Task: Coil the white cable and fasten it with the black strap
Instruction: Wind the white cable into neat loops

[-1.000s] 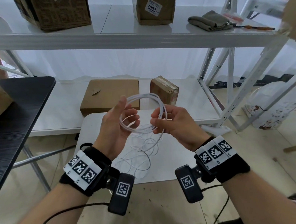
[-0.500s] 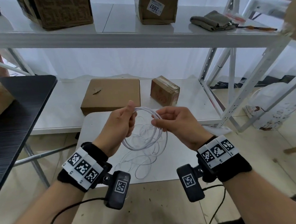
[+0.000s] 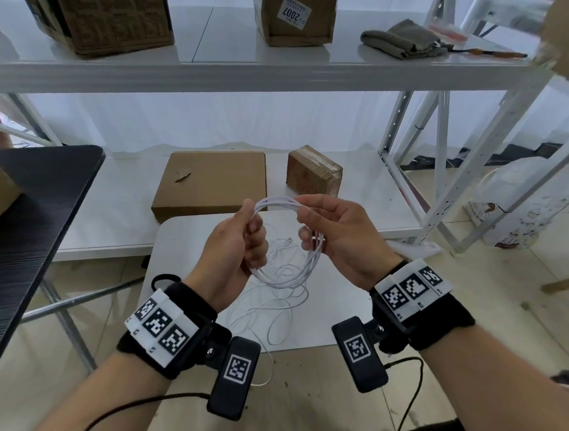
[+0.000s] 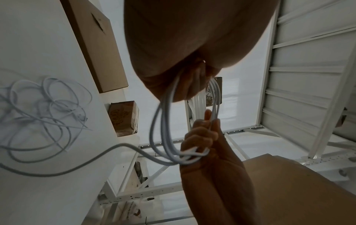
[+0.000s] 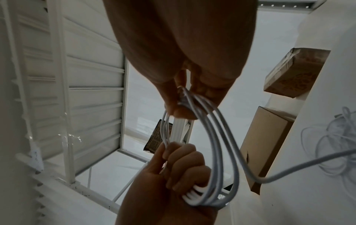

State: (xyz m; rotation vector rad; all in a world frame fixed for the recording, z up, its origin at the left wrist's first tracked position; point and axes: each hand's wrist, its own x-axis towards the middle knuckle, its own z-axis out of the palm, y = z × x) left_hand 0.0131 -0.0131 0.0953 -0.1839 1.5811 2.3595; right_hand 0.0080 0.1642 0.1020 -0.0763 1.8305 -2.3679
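Between my hands I hold up a coil of several turns of white cable [image 3: 288, 280] over the small white table [image 3: 336, 315]. My left hand [image 3: 253, 224] grips the coil's left side with curled fingers, as the right wrist view shows [image 5: 179, 164]. My right hand [image 3: 305, 220] pinches the coil's upper right and its lower fingers curl round the strands [image 4: 204, 137]. The rest of the cable lies in a loose tangle [image 3: 269, 319] on the table, with one strand running up to the coil [image 4: 108, 152]. A black loop, maybe the strap [image 3: 162, 282], shows beside my left wristband.
A flat cardboard box [image 3: 211, 183] and a small taped box [image 3: 314, 173] sit on the low white shelf behind the table. A black table [image 3: 36, 213] stands at the left. White shelf uprights [image 3: 440, 172] rise at the right, and a white bag [image 3: 522, 210] lies on the floor.
My left hand, open with fingers spread through the loop a second ago, has closed round the coil. The right hand shifted up along the coil, which now hangs flatter between both hands.
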